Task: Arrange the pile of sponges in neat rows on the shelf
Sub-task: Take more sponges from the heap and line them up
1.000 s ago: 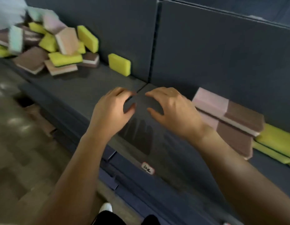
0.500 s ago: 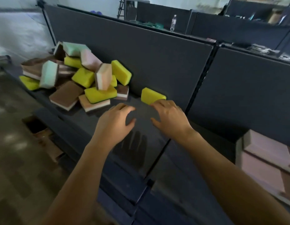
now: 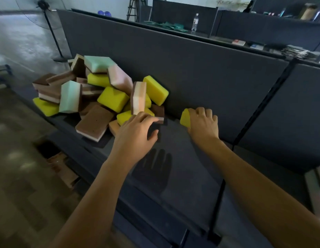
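The right hand (image 3: 203, 123) curls over a single yellow sponge (image 3: 184, 119) and grips it against the back panel (image 3: 200, 72), just right of the pile of sponges (image 3: 109, 99). The left hand (image 3: 136, 130) is open, fingers stretched out at the pile's near edge, beside a brown sponge (image 3: 158, 111). Everything sits on a dark grey shelf (image 3: 184, 158). A fan (image 3: 42, 5) stands on the floor (image 3: 21, 158) behind; a bottle (image 3: 195, 21) is further back.

1. Warehouse-like storeroom: long dark grey metal shelf (image 3: 182, 149) against dark grey back panels (image 3: 173, 68), with more shelving rows behind.
2. Bare grey concrete floor (image 3: 17, 42) and a black pedestal fan (image 3: 42, 5).
3. Loose multicoloured foam sponges (image 3: 112, 99) piled on the shelf.
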The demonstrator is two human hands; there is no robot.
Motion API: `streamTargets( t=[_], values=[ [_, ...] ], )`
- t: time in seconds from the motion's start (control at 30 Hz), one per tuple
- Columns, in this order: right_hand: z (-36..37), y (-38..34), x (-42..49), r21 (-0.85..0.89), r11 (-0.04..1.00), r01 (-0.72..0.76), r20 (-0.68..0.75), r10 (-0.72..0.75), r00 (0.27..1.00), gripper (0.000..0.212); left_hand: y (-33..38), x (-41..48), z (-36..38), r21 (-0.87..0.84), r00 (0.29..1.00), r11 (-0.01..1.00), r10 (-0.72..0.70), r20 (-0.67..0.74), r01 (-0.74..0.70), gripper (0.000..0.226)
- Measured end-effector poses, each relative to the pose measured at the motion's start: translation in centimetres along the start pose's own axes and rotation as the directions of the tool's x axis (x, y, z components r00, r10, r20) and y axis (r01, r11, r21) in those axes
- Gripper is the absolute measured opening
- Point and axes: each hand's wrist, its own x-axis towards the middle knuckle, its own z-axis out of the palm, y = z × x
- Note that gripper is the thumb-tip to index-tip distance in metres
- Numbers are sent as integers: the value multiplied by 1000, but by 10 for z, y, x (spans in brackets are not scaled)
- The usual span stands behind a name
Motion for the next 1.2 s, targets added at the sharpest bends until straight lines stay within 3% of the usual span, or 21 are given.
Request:
streamTargets(
  t=[0.17, 0.27, 0.5, 0.6, 0.7, 0.87, 1.2],
  values=[
    [-1, -3, 9, -23, 1000, -17, -24, 16, 1000, 52, -11, 13, -3, 23, 995, 998, -58, -84, 60, 26],
    [-9, -6, 8, 85, 996, -3, 8, 2, 1000, 50, -13, 24, -4, 36, 984, 995, -90, -154, 96, 30],
    [-33, -12, -16, 253, 954, 161, -94, -141, 985, 49, -33, 51, 15, 134, 985, 978, -151, -82, 161, 66],
    [-34, -7, -30, 266, 945, 188, -121, -161, 980, 49, -34, 55, 21, 83, 980, 979, -181, -81, 188, 61],
    [-37, 3, -46, 276, 944, 183, -136, -151, 979, 49, -28, 54, 18, 16, 968, 982, -181, -173, 187, 44],
    [-47, 25, -76, 313, 942, 121, -174, -68, 982, 47, 11, 41, 9, -35, 967, 997, -80, -241, 74, 32],
    [-70, 126, -184, 302, 947, -111, -189, 174, 966, 47, 150, -5, 40, -157, 976, 963, 214, -51, -219, 38]
  ],
)
